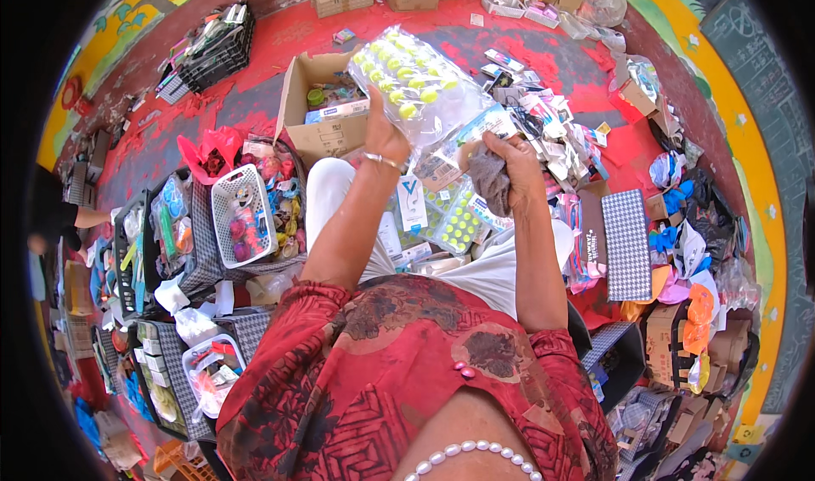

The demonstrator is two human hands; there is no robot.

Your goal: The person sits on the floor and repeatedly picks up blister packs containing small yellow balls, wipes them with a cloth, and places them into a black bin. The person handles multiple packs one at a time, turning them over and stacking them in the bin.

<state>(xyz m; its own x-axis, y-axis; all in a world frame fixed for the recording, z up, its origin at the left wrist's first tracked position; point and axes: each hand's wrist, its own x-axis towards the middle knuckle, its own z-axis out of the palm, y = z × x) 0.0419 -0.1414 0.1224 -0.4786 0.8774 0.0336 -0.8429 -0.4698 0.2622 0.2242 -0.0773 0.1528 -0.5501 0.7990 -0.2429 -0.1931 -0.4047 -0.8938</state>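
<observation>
My left hand (386, 135) is closed on the lower left edge of a clear plastic pack (407, 78) with rows of yellow-green round pieces, held tilted above my lap. My right hand (516, 167) is closed around a crumpled grey cloth (489, 180). Beside its fingertips is a clear packet with a blue and white label (491, 126); whether the fingers also pinch it, I cannot tell. Between my legs lie another pack of yellow-green pieces (459, 226) and a white box with a blue mark (412, 202).
An open cardboard box (327, 137) stands beyond my left knee. A pile of small packets (552, 129) covers the floor ahead to the right. At my left is a white basket (246, 218) of colourful goods; a checked box (626, 243) stands at my right. Another person's arm (92, 216) shows far left.
</observation>
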